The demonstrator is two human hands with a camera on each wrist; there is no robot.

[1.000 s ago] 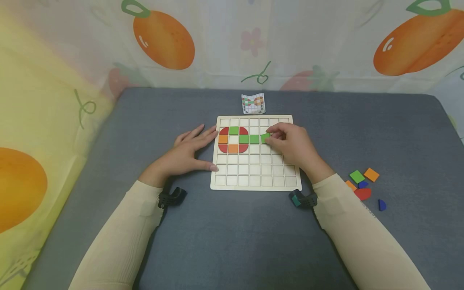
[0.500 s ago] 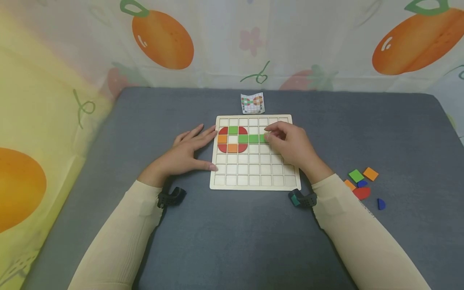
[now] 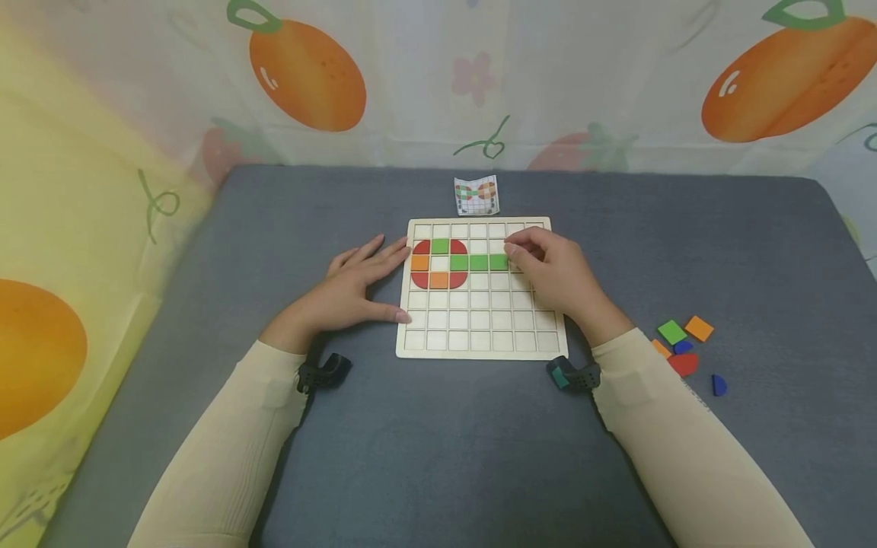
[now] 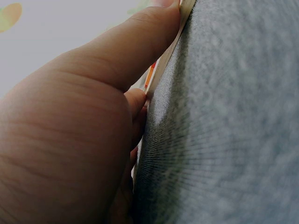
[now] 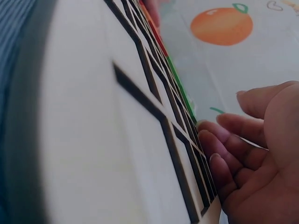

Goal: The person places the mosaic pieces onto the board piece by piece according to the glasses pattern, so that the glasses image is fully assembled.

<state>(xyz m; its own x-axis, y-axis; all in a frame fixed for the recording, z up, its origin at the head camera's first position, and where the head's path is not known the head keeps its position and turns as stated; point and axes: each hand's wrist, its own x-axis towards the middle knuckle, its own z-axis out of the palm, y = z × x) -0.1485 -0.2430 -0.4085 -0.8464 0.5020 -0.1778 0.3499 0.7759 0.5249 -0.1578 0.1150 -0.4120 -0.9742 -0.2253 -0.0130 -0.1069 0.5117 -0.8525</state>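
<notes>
A pale wooden grid board lies on the grey table. Red rounded pieces, orange squares and green squares form a ring at its upper left, and a row of green tiles runs right from it. My left hand lies spread at the board's left side, fingertips and thumb touching its edge. My right hand is over the board's right part, just beside the last green tile of the row, which sits flat in its cell. In the right wrist view, the thumb stands apart from the loosely curled fingers, nothing between them.
A small printed card with a coloured grid pattern lies behind the board. Right of my right forearm are loose pieces: a green square, an orange square, a partly covered orange piece, a red piece and blue pieces.
The last green tile went from tilted in my right fingers to flat in its cell. My right hand has let go and shifted slightly right. The left hand stays put.
</notes>
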